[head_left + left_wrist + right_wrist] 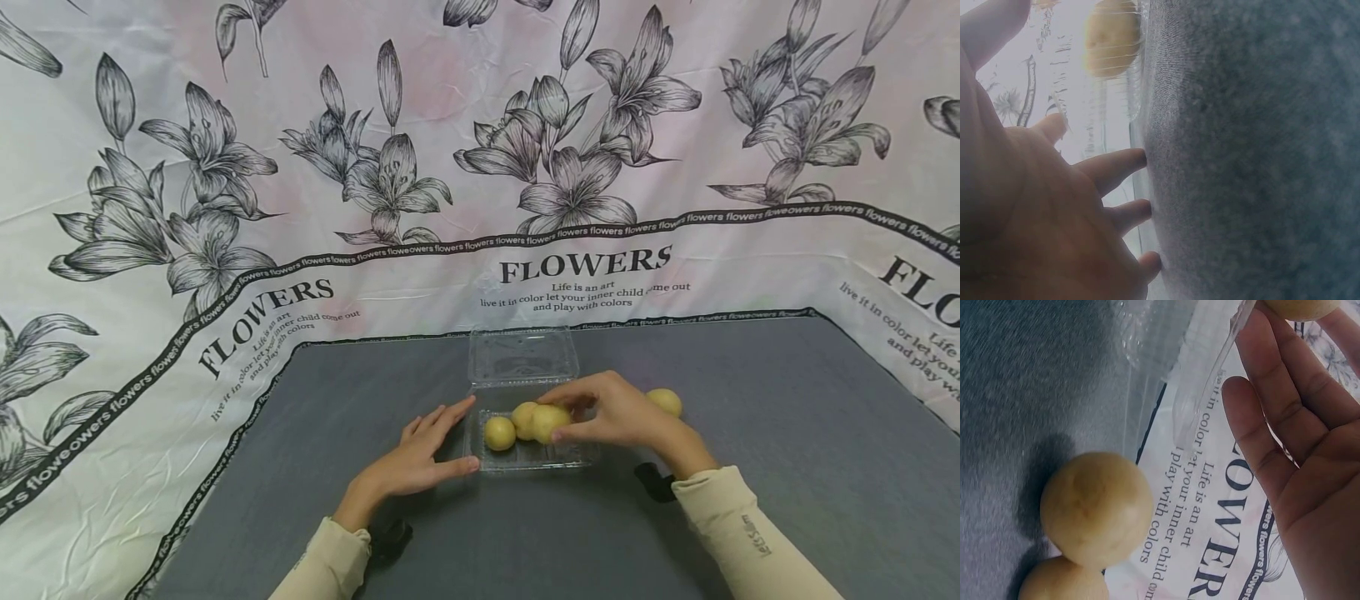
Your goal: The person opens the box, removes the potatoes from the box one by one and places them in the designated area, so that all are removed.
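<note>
A clear plastic clamshell box [525,462] lies with its lid [523,357] raised at the back. Inside it are round yellow fruits, one at the left [499,434] and another [524,420] beside it. My right hand [618,410] holds a round yellow fruit [551,424] over the box, between thumb and fingers; the right wrist view catches only the edge of this held fruit [1302,307]. My left hand [420,454] has its fingers spread and touches the box's left side. In the left wrist view a fruit [1112,39] shows through the ribbed plastic wall.
To the right, behind my right hand, a loose fruit [664,402] sits on the grey tabletop [360,392]. The right wrist view has two loose fruits, one nearer the middle [1096,509] and one lower [1063,581]. A flower-printed cloth [420,292] hangs at the table's back.
</note>
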`<move>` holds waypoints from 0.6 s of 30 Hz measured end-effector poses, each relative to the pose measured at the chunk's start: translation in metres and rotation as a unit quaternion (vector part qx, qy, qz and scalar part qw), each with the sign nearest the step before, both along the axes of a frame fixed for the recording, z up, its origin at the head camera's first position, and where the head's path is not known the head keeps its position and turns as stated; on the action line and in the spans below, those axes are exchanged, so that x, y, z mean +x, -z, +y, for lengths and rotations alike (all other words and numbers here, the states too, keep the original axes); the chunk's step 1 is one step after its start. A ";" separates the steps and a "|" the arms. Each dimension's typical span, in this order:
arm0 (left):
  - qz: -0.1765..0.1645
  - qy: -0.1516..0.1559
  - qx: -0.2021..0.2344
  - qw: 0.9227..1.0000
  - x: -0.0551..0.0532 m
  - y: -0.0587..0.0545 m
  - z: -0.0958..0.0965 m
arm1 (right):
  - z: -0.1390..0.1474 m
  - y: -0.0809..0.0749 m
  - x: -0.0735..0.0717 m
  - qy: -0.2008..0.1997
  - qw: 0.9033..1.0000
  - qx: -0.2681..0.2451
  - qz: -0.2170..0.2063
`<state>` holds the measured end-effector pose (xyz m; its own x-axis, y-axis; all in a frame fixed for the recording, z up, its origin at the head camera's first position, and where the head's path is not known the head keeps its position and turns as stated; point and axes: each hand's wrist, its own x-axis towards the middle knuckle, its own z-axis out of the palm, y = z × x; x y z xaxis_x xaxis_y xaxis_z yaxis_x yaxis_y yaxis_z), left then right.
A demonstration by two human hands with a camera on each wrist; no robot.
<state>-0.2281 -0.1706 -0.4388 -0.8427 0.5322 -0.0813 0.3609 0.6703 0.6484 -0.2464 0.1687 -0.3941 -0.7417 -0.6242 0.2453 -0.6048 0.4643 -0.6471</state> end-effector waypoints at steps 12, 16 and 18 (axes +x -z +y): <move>0.002 0.002 0.005 1.000 0.000 0.001 0.000 | 0.016 -0.006 0.002 0.020 1.000 0.016 0.006; 0.003 0.002 0.005 1.000 -0.001 0.000 0.000 | 0.022 -0.007 0.003 0.033 0.999 0.025 0.005; 0.001 0.001 0.003 1.000 -0.001 0.000 0.000 | 0.024 -0.007 0.002 0.041 0.999 0.027 -0.001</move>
